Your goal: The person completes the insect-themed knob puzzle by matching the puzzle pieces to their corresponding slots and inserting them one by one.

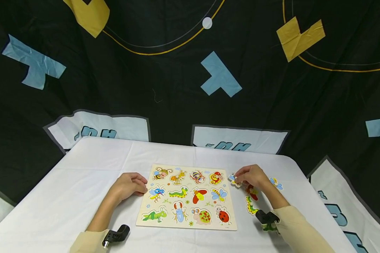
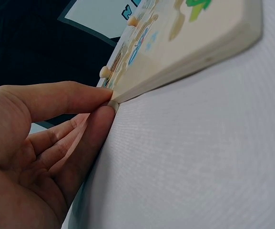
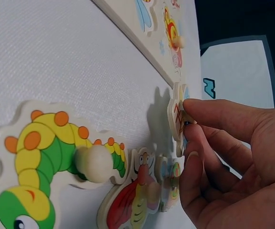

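My left hand [image 1: 128, 186] pinches the left edge of a wooden peg puzzle board [image 1: 229, 202], thumb and forefinger meeting at the board's side in the left wrist view. The board carries several colourful insect pictures in rows. Right of it, my right hand [image 1: 252, 175] pinches a small puzzle piece [image 3: 176, 114] with blue, yellow and orange markings. That piece stands on edge between thumb and fingers, beside the board's upper right edge. Under the right forearm lie a caterpillar piece [image 3: 42, 157] and a red-winged insect piece [image 3: 132, 200], each with a wooden knob.
A blue-winged insect piece [image 1: 276, 183] lies right of the right hand. Below, a green piece [image 1: 269, 227] is partly hidden by the black right wrist camera [image 1: 267, 216]. A white cloth [image 1: 66, 196] covers the table; a dark curtain [image 1: 164, 91] hangs behind.
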Action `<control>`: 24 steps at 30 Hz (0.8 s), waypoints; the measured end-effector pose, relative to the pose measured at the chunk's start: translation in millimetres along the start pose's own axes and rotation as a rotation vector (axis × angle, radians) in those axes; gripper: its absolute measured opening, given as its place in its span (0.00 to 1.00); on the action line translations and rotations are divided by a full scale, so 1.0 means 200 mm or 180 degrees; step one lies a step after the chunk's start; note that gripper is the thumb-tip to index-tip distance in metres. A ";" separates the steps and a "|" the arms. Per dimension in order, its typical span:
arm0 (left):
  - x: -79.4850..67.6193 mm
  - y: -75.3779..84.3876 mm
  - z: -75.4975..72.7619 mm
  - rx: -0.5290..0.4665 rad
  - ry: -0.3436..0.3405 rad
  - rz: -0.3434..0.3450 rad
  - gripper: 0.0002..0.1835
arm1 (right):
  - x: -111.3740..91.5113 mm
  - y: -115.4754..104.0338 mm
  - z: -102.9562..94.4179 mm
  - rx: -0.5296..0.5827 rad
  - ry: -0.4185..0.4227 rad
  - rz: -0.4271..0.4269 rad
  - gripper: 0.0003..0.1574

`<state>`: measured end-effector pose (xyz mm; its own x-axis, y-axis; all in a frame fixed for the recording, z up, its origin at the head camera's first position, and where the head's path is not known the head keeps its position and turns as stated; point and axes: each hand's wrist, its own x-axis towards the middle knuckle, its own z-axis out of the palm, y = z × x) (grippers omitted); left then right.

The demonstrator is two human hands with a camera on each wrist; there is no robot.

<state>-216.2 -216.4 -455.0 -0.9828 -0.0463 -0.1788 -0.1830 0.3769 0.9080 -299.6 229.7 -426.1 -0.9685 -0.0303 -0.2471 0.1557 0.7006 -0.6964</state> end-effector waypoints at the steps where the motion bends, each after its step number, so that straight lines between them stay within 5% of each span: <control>1: 0.00 0.00 0.00 0.0006 0.0004 -0.0002 0.16 | 0.00 0.00 0.00 -0.0006 0.0009 -0.0003 0.13; 24: 0.00 0.01 0.00 -0.0001 0.0006 -0.0035 0.16 | 0.00 -0.15 0.12 0.0114 0.0023 -0.0326 0.10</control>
<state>-215.8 -215.9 -453.6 -0.9807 -0.0522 -0.1882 -0.1939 0.3761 0.9061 -298.8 191.2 -421.3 -0.9810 -0.0953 -0.1687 0.0626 0.6682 -0.7413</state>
